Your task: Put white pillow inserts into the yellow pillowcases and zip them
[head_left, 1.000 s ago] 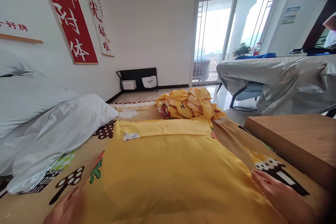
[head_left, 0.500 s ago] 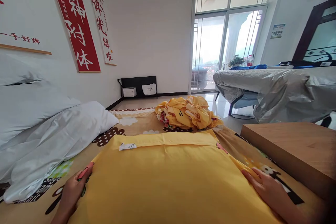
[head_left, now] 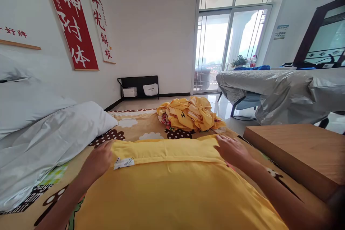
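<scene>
Two hands point(head_left: 99, 156) point(head_left: 234, 149) at yellow pillow point(head_left: 167, 190), far corners; flap point(head_left: 172, 151) points away, long axis unclear; cannot tell grip.

The pillow point(head_left: 167, 194) is yellow, its far left corner bearing a white patch point(head_left: 124, 163) with dark lines. The tan sheet point(head_left: 147, 116) shows white clouds point(head_left: 128, 122), white-dotted brown shapes point(head_left: 179, 134) and, toward its left edge, green checks point(head_left: 55, 174). By its far edge, the yellow pile point(head_left: 199, 109) carries a black H point(head_left: 183, 115).
</scene>
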{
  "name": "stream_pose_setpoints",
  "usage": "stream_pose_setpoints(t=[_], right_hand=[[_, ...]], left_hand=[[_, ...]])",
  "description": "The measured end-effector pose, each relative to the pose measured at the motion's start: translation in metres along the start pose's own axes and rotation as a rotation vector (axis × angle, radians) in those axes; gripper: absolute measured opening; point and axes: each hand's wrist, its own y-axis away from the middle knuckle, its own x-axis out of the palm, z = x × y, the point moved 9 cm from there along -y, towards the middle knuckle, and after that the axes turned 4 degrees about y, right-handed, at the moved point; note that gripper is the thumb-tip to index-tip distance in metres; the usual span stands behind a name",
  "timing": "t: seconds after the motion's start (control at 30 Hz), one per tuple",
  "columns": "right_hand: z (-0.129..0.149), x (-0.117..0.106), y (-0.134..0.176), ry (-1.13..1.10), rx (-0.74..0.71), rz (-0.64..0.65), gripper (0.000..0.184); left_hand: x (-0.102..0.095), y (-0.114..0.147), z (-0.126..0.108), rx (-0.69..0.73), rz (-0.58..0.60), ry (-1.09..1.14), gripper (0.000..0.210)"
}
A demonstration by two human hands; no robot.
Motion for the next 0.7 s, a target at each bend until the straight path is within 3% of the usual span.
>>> stream_pose_setpoints(t=[0.07,0.13,0.2,0.27,0.33,0.43,0.57,0.7], right_hand=[[0.085,-0.008,-0.040,-0.033,-0.174,0.046,0.034],[0.148,0.008,-0.056,-0.087,-0.230,0.113,0.039],[0.183,0.042,-0.050,-0.095,-0.251,0.181,0.043],[0.195,0.083,-0.032,-0.102,-0.262,0.250,0.045],[0.192,0.115,-0.015,-0.130,-0.263,0.284,0.047],[0.180,0.138,-0.007,-0.173,-0.260,0.314,0.051],[0.155,0.152,-0.019,-0.183,-0.215,0.444,0.058],[0.112,0.169,-0.027,-0.150,-0.133,0.541,0.063]], left_hand=[[0.009,-0.040,-0.085,0.224,0.160,0.028,0.057],[0.030,-0.063,-0.146,0.277,0.208,0.043,0.055],[0.068,-0.065,-0.183,0.284,0.250,0.045,0.046],[0.113,-0.053,-0.197,0.269,0.310,0.040,0.041],[0.149,-0.039,-0.196,0.251,0.337,0.040,0.044],[0.175,-0.033,-0.176,0.198,0.353,0.034,0.051],[0.181,-0.050,-0.119,0.034,0.426,-0.009,0.059],[0.186,-0.061,-0.051,-0.125,0.478,-0.028,0.063]])
